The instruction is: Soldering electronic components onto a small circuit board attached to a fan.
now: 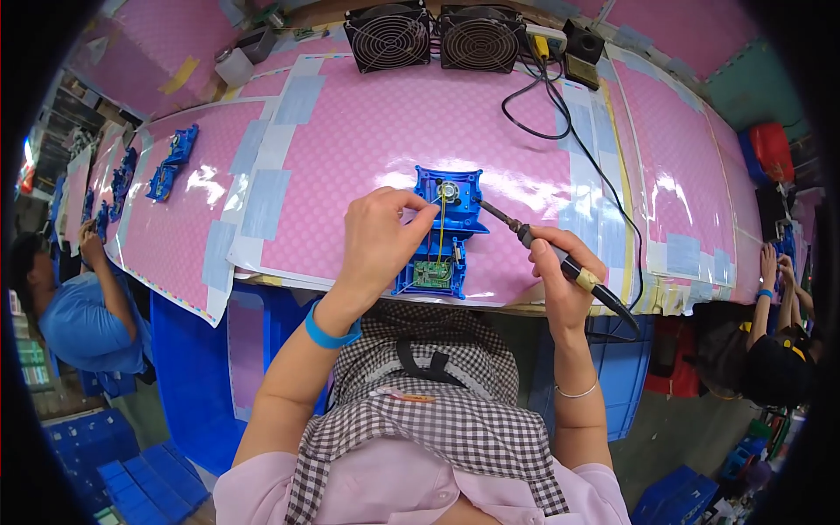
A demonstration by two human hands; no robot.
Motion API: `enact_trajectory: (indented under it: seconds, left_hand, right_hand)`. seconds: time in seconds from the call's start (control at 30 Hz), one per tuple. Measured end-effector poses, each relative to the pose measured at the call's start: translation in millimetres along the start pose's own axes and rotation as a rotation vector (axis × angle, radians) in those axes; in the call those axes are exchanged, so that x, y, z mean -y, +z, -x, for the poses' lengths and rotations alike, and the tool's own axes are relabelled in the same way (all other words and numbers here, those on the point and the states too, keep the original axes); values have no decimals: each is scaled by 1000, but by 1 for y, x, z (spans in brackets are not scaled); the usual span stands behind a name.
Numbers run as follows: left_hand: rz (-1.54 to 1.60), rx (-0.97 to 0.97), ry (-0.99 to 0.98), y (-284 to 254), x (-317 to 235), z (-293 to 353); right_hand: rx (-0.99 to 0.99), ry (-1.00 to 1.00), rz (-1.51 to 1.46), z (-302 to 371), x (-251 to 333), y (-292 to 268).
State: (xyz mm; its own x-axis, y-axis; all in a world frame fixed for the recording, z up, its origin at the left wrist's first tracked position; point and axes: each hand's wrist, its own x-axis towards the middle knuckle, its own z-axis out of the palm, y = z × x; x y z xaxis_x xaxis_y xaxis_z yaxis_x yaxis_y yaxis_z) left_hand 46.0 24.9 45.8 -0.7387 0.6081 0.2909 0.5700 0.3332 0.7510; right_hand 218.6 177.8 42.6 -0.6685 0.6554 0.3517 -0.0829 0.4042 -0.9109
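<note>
A blue plastic housing (470, 179) lies opened out on the pink-covered bench in front of me. Its far half holds a round speaker-like part (449, 192); its near half holds a green circuit board (431, 275). Thin yellow wires (444, 220) run between the two halves. Closed round its handle, my right hand (567, 273) grips a soldering iron (525, 234), whose tip is at the right edge of the far half. My left hand (378, 234) is pinched at the left of the speaker-like part; whatever its fingertips hold is too small to make out.
Two black fans (391, 39) (479, 41) stand at the far edge. A black cord (573, 131) loops down the bench's right side to the iron. More blue housings (171, 164) lie far left. Blue crates (197, 376) sit below the bench. People work at both sides.
</note>
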Motion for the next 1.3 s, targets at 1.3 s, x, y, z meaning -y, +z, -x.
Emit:
enact_trajectory:
  seconds: [1.3]
  left_hand:
    - [-120,151,123,16,-23,-9]
  right_hand:
    - [0,85,-6,0,6,5]
